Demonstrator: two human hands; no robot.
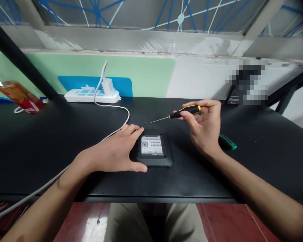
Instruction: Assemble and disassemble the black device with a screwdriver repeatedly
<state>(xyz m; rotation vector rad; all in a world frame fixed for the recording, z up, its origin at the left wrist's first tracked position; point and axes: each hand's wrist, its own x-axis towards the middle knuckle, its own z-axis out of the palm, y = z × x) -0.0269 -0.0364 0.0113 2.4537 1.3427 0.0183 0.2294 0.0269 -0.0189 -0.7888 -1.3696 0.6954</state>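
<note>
Pointing a screwdriver in over the table, the person has its thin tip just beside a tiny metal piece, a screw by the look of it. From where I stand, I can't tell whether the tip touches it or hangs just above.

The right hand is closed lightly on the handle, thumb and fingers pinching it, with the shaft slanting down and to the left. The left hand is open wide, thumb well apart from the fingers, spanning the left side of a black box. Its fingertips are at the far left corner, its thumb by the near edge. The box lies flat between the two hands, label up, with the screw just beyond its far edge.

I'd judge this to be small screw work, with the driver off the box and the tip at the loose piece. Handling that piece calls for a slow, fine touch, since a nudge could roll it away, and for the box to be kept still.

A green-edged tool lies partly behind the right wrist. A white cable runs from the power strip and passes behind the left hand.
</note>
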